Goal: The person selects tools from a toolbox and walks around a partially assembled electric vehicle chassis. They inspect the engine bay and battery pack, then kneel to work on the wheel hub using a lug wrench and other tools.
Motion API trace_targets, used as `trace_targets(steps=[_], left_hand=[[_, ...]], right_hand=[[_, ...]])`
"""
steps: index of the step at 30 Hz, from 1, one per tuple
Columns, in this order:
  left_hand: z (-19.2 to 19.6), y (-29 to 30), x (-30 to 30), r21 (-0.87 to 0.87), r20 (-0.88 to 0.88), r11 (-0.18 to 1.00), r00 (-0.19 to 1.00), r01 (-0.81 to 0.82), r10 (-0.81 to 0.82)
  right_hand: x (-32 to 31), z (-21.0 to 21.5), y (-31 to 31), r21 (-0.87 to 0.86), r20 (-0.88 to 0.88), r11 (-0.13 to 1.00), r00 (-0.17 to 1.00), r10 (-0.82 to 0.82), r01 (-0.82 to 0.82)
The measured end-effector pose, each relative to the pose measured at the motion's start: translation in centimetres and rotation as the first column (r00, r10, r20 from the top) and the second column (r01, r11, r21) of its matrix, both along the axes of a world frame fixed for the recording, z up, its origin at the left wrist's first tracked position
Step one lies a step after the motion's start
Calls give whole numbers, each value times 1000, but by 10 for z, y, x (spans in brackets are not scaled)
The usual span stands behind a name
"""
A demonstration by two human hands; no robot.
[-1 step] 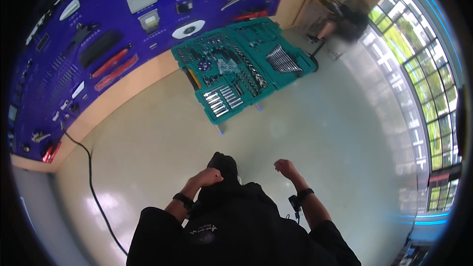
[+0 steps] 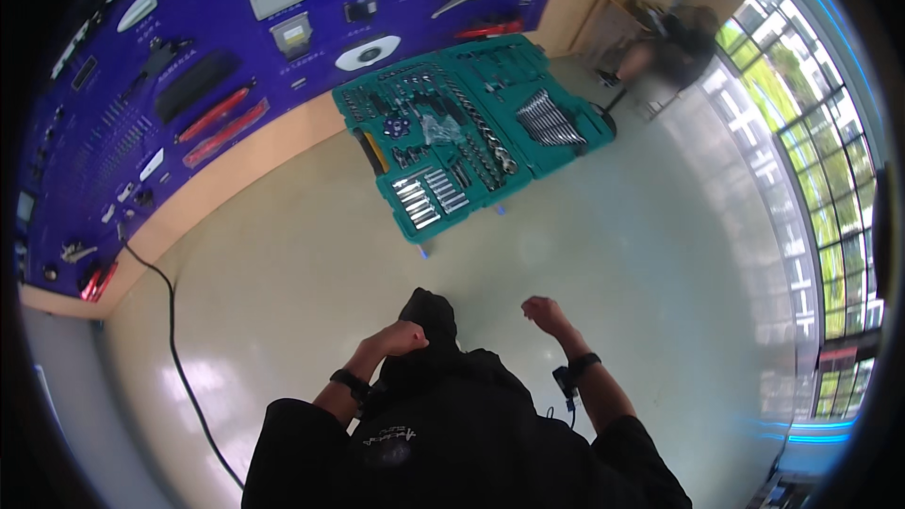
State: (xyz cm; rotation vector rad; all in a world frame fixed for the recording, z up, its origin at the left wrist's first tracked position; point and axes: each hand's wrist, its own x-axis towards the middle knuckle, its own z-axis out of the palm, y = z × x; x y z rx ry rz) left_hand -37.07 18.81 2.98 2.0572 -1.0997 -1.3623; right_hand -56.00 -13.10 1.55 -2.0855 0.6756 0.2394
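Note:
Both of my hands hang in front of my body, well short of the tool case. The fingers of my left hand point(image 2: 405, 337) are curled into a loose fist beside my dark trouser leg, and nothing shows in them. To the right, over the floor, my right hand point(image 2: 544, 311) is also curled, with no object visible in it. Farther off, a green tool case point(image 2: 407, 224) lies spread out on a support with blue-tipped legs. It holds silver long sockets point(image 2: 419, 200), a row of wrenches point(image 2: 549, 120) and a clear plastic bag point(image 2: 438, 129).
A purple display wall point(image 2: 311, 85) carrying mounted parts runs along the left and back. A black cable point(image 2: 173, 339) trails across the floor point(image 2: 311, 264) at left. At back right, a person point(image 2: 671, 47) is beside a wooden cabinet point(image 2: 603, 24). Windows point(image 2: 811, 151) line the right side.
The view has turned slightly, so the tool case and the person sit a little farther right. My right hand has shifted barely up and left; my left is nearly unmoved.

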Motion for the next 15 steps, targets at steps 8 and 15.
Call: trace_targets(steps=[8,15], left_hand=[[-25,-140,144,-337,77,838,875,-428,478],[3,-160,180,-198,12,702,714,-684,700]], right_hand=[[305,12,-121,-91,177,932,915,361,-350],[502,14,-146,-226,195,867,851,487,-444]])
